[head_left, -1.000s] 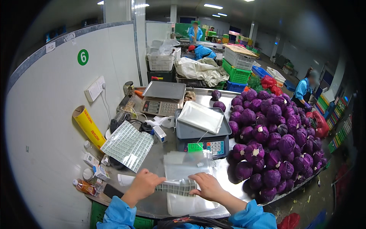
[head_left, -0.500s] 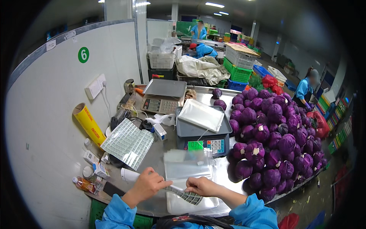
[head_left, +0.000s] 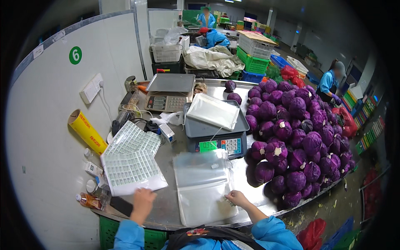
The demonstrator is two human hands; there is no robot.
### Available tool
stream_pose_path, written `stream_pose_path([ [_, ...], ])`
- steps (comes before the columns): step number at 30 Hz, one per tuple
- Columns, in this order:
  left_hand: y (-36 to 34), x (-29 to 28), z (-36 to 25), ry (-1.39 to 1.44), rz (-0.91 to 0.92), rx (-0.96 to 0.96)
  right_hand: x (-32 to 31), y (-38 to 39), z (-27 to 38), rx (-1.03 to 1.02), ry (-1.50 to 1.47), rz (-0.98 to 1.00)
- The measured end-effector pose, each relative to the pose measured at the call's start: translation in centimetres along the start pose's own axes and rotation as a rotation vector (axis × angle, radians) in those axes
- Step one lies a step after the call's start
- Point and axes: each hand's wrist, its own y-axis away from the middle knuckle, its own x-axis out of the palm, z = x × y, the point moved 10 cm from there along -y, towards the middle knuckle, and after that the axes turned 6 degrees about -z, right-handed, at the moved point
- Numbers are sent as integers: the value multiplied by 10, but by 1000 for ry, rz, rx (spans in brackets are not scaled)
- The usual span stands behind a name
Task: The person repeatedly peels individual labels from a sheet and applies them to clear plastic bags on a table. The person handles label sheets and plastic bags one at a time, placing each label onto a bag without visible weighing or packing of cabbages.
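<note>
My left hand (head_left: 143, 202) is closed at the lower edge of a white sheet of labels (head_left: 134, 171), printed in a pale green grid. That sheet overlaps another label sheet (head_left: 132, 137) beneath it. My right hand (head_left: 238, 198) pinches a small strip of labels (head_left: 229, 201), mostly hidden by the fingers. The strip is over the right side of a stack of clear plastic bags (head_left: 204, 200) lying flat on the metal table. More clear bags (head_left: 213, 111) rest on the dark platform of a digital scale (head_left: 221, 146) beyond the stack.
Purple cabbages (head_left: 298, 137) are heaped along the table's right side. A second scale (head_left: 171, 85) stands at the back left. Near the left wall are a yellow tube (head_left: 86, 131), a small box (head_left: 168, 133) and an orange-coloured bottle (head_left: 87, 200). Co-workers (head_left: 331, 86) stand farther off.
My hands have moved apart. The curled label sheet between them now lies spread at the left under my left hand; my right hand has shifted right with a small strip.
</note>
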Motion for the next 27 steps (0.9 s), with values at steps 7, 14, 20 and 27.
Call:
stream_pose_path([
  [7,37,128,-117,707,303,-83,12,4,21,-10,609,15],
  [14,48,172,-38,1476,13,-1026,-56,-31,-24,38,177,-298],
  [20,22,110,-123,687,122,193,40,-9,30,-190,687,138],
  [27,30,166,-91,856,328,-320,-34,-34,11,-39,477,-143],
])
